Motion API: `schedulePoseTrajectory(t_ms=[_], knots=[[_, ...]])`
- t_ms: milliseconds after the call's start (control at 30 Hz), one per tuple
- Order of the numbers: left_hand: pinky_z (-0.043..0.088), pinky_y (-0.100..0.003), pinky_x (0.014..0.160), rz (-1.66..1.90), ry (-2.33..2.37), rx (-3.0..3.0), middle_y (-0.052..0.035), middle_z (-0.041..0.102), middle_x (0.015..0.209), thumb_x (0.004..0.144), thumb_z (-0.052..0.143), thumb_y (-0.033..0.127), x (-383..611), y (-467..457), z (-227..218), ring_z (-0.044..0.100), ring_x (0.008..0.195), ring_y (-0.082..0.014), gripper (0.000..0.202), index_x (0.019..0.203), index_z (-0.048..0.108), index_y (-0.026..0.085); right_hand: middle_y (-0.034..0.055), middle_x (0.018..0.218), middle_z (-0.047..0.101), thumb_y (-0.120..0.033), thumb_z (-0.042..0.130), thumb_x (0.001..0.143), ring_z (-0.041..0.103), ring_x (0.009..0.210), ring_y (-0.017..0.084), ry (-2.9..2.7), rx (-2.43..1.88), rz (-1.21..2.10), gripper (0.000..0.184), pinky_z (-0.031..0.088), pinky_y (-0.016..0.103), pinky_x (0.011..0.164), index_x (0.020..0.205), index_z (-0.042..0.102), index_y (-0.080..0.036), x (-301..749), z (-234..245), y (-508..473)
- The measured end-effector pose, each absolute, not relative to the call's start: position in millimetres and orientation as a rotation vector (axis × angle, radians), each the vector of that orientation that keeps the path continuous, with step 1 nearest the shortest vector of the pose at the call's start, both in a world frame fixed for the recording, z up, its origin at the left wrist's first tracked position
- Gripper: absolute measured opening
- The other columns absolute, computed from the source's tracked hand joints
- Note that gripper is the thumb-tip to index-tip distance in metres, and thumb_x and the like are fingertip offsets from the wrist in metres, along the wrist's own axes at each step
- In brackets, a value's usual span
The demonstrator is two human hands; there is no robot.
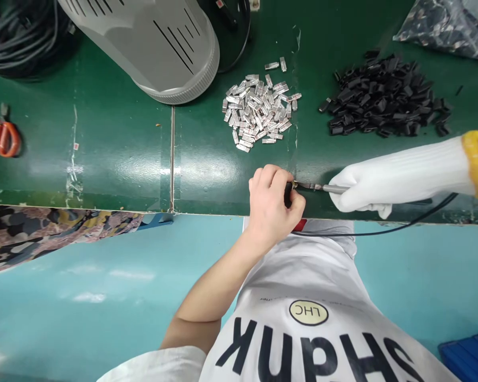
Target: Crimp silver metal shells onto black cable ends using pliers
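Lower centre, at the green bench (103,164) edge, the left hand (269,204) pinches a small black piece (288,193) — the gloved right hand (366,183) grips a slim metal tool (314,186) against it.

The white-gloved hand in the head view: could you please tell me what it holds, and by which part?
The right hand grips what looks like a corded soldering iron by its handle.

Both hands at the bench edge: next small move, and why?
Probably ease the slim metal-tipped tool back slightly to inspect the small dark part. The gloved right hand holds the tip right at that part's end, while the bare left hand wraps the part, so the contact is hard to see.
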State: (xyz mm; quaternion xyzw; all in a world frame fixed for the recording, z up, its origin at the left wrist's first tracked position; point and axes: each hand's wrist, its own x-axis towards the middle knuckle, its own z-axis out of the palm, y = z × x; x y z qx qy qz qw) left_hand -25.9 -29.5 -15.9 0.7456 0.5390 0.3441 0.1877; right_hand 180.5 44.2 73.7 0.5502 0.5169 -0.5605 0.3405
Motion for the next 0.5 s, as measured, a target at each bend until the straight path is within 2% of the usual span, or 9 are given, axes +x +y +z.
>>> schedulePoseTrajectory(t_ms=[67,200,367,433,500], knots=[[0.047,-0.041,0.087,0.946,1.515,2.104,-0.0072,0.065,0.100,0.085,0.055,0.014,-26.3,-29.5,-16.5,0.061,0.097,-0.0253,0.015,0.098,0.057,0.022,-0.0004,0.074,0.050,-0.032,0.051,0.082,0.046,0.060,0.008,1.403,1.419,-1.385,0.013,0.045,0.025,0.056,0.083,0.050,-0.019,181.9,76.4,42.2],[0.048,-0.042,0.090,0.929,1.449,2.095,-0.0092,0.064,0.107,0.092,0.059,0.020,-32.9,-32.0,-9.6,0.061,0.102,-0.0260,0.017,0.108,0.062,0.020,0.0007,0.069,0.057,-0.046,0.045,0.089,0.043,0.052,0.009,1.640,1.429,-1.059,0.028,0.029,0.031,0.057,0.085,0.055,-0.021,186.8,82.3,30.5],[0.049,-0.047,0.103,0.973,1.363,2.170,-0.0135,0.066,0.128,0.099,0.062,0.021,-50.5,-33.8,8.4,0.061,0.119,-0.0284,0.029,0.128,0.065,0.019,0.0044,0.082,0.064,-0.055,0.035,0.097,0.052,0.060,0.016,1.921,1.411,-0.598,0.038,0.029,0.034,0.060,0.099,0.057,-0.025,194.9,87.7,1.0],[0.053,-0.043,0.101,1.014,1.252,2.197,-0.0115,0.072,0.123,0.105,0.060,0.019,-56.0,-31.8,10.7,0.065,0.116,-0.0249,0.022,0.126,0.066,0.019,0.0062,0.091,0.065,-0.056,0.033,0.097,0.053,0.064,0.018,1.963,1.405,-0.404,0.039,0.026,0.035,0.059,0.108,0.057,-0.026,195.7,89.6,-12.3],[0.057,-0.035,0.093,1.044,1.094,2.199,-0.0075,0.076,0.110,0.108,0.058,0.017,-59.3,-29.6,9.4,0.070,0.103,-0.0194,0.016,0.121,0.067,0.020,0.0076,0.099,0.067,-0.052,0.031,0.098,0.054,0.066,0.021,1.963,1.407,-0.280,0.039,0.026,0.037,0.059,0.114,0.056,-0.027,194.8,91.0,-23.9]])
